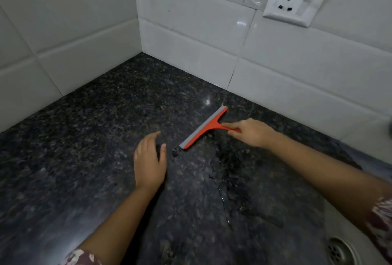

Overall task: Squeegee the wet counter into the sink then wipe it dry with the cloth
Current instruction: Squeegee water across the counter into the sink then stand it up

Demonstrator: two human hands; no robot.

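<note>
A red squeegee (204, 127) with a grey rubber blade lies on the dark speckled granite counter (89, 141), its blade running diagonally toward the back wall. My right hand (251, 132) grips its handle from the right. To the left of the blade, my left hand (149, 161) hovers flat just above the counter, fingers apart and holding nothing. A wet streak (224, 182) with a thin water line runs from the blade's near end toward the sink (339, 250) at the bottom right, where the steel drain shows. No cloth is in view.
White tiled walls meet in a corner (141, 51) behind the counter. A white wall socket (293, 2) sits high on the right wall. A small dark bit (176, 151) lies at the blade's near end.
</note>
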